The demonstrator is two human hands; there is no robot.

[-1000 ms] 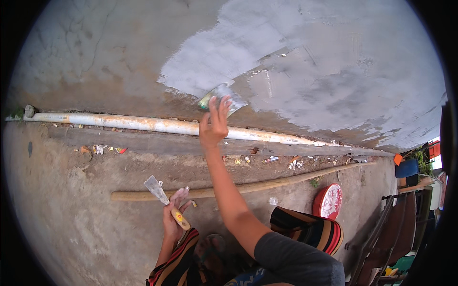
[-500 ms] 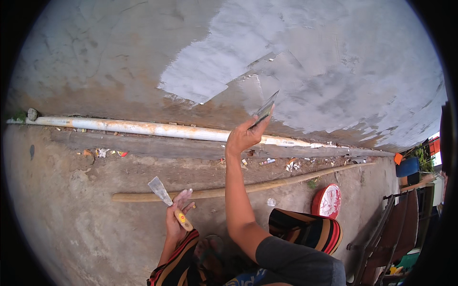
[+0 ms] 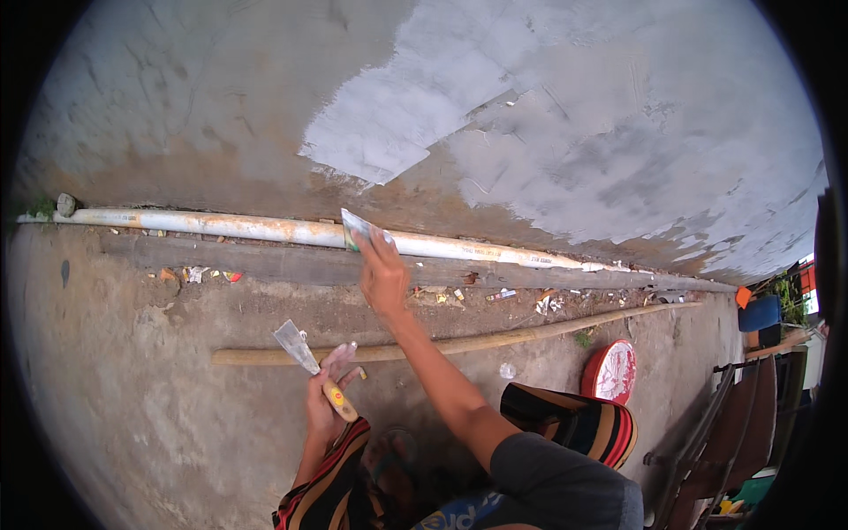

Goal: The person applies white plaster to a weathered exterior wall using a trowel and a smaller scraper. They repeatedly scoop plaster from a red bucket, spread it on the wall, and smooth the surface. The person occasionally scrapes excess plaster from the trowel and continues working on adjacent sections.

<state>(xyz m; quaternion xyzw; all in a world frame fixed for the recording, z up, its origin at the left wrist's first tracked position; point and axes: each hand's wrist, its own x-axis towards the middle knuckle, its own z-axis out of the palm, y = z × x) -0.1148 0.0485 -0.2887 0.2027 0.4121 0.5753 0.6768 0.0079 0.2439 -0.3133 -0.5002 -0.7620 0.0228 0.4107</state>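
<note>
My right hand [image 3: 385, 276] is closed round a wide, flat plastering blade [image 3: 364, 228], held out over the white pipe at the foot of the wall. Lower down on the left, my left hand [image 3: 325, 402] grips a putty knife [image 3: 338, 400] by its wooden handle. The knife's metal blade points up and away, and some of my left fingers stretch out beside it, smeared with white. Fresh whitish putty [image 3: 380, 132] covers part of the grey wall [image 3: 221, 106], with a ragged left edge and bare brownish patches below it.
A long white pipe [image 3: 265, 228] runs along the wall's base. A bamboo pole [image 3: 477, 341] lies on the ground, with litter scattered between them. A red basin [image 3: 609, 371] with white putty stands by my right knee. A dark brown bench-like thing [image 3: 729, 433] is at the right.
My right hand with the blade has come off the wall, moving left and down to over the pipe. My left hand and the putty knife stay nearly in place.
</note>
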